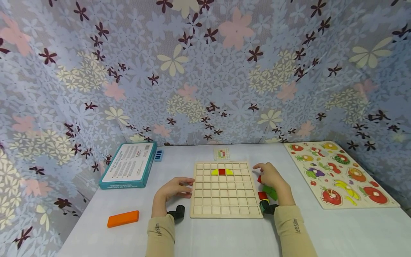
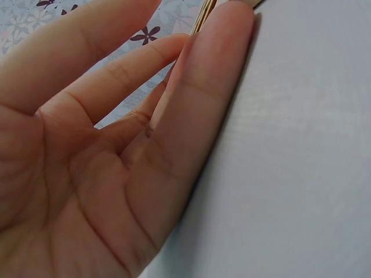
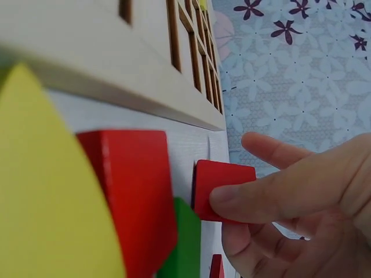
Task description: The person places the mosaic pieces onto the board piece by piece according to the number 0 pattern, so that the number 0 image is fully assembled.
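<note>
A wooden grid board (image 1: 223,193) lies in the middle of the table, with a red square and two yellow curved pieces in its upper cells. My left hand (image 1: 176,187) rests at the board's left edge, fingertips touching the rim and fingers loosely bent. Beyond the right edge, my right hand (image 1: 272,175) pinches a small red block (image 3: 223,174) between thumb and fingers, its index finger stretched out. Closer to that wrist are another red block (image 3: 139,191), a green block (image 3: 184,240) and a large yellow curved piece (image 3: 52,191).
A small pattern card (image 1: 222,154) lies behind the board. To the left are a teal box (image 1: 128,164), a small blue piece (image 1: 158,155) and an orange block (image 1: 123,218). A fruit puzzle board (image 1: 341,175) lies at the right. A flowered curtain (image 1: 205,71) hangs behind the table.
</note>
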Available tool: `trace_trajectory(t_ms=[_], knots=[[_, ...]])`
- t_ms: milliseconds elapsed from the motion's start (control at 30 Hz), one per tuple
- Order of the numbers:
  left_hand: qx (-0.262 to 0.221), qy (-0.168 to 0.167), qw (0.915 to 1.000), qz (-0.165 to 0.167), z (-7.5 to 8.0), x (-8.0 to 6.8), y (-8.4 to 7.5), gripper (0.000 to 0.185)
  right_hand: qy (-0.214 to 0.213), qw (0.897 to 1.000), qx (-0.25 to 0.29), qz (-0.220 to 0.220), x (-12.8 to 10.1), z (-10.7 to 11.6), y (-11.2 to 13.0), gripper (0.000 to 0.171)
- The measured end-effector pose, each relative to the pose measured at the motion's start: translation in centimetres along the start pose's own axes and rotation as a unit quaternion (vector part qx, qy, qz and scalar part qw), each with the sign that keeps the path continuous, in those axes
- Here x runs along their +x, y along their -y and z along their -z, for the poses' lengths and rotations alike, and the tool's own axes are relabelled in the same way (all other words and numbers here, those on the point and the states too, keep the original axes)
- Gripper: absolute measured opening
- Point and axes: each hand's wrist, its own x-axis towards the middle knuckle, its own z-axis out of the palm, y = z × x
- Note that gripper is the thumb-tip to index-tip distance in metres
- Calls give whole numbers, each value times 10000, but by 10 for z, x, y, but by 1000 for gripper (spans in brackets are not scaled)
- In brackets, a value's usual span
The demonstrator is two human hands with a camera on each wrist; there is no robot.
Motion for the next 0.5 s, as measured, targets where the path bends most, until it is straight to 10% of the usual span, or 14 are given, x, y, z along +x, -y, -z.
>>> trace_trajectory(t_ms=[500], knots=[[5, -20, 10000, 11, 0, 1, 1, 49, -393, 9990, 87, 188, 1, 4, 7, 47]])
